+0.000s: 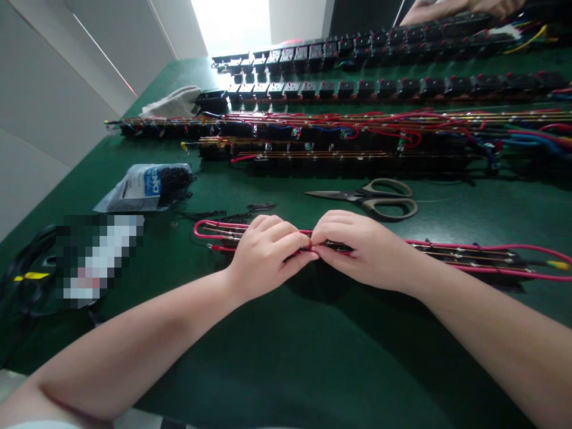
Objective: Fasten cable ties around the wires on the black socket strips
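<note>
So, the biggest thing on my feed is the green table point(313, 357), which fills pretty much the whole view. Along its far side run long rows of black switch blocks point(402, 89). In front of those are the wired rows point(357, 140), tangled in red and blue wire. Another person's arm point(447, 9) pokes in at the top right corner, by the farthest row.

Closer to me, the wired strip point(469, 256) lies flat across the near middle of the table, with a pink-red wire looped around its left end. The left hand point(268, 250) and the right hand point(353, 247) meet over its middle, knuckles nearly touching. Both sets of fingers are curled closed and pinching the strip at about the same spot.

Just behind the right hand sit grey-handled scissors point(375, 199), blades closed and pointing left. Off to the left is a plastic bag of black ties point(147, 186), and a few loose ties point(261, 207) lie just beyond the left hand.
</note>
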`<move>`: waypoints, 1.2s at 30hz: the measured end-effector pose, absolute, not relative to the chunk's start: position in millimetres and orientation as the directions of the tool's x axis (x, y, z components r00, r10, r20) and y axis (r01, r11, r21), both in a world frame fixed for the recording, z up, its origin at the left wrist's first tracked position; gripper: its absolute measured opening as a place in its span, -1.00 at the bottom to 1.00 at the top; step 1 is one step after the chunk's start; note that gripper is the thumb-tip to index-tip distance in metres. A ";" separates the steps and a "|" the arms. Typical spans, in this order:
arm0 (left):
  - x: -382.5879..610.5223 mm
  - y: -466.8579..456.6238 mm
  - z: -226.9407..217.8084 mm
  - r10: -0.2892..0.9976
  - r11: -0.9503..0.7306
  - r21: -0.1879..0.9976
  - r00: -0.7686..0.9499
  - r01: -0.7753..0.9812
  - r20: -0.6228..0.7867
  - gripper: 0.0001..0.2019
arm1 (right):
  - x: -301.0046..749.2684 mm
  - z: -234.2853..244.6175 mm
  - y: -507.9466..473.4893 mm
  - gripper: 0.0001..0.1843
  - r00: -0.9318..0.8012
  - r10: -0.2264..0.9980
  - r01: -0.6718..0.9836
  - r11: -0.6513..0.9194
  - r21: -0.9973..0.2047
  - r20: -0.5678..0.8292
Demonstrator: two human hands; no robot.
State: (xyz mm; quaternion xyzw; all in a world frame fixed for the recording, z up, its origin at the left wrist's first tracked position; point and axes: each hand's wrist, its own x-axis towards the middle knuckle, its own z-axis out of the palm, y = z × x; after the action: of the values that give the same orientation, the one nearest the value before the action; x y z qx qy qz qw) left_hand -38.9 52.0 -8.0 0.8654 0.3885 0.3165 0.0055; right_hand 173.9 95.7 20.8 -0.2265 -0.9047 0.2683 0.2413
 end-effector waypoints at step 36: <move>-33.9 44.4 -4.3 0.608 -0.748 0.228 0.506 0.623 0.612 -0.89 | 173.7 18.4 96.9 -0.79 -0.814 0.521 0.263 0.725 -0.637 0.257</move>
State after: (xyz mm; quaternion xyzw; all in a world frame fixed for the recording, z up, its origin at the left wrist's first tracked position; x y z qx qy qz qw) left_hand -33.9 44.4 -4.3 0.8677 0.3545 0.3482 -0.0110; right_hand 173.7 96.9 18.4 -0.2166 -0.9036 0.3010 0.2143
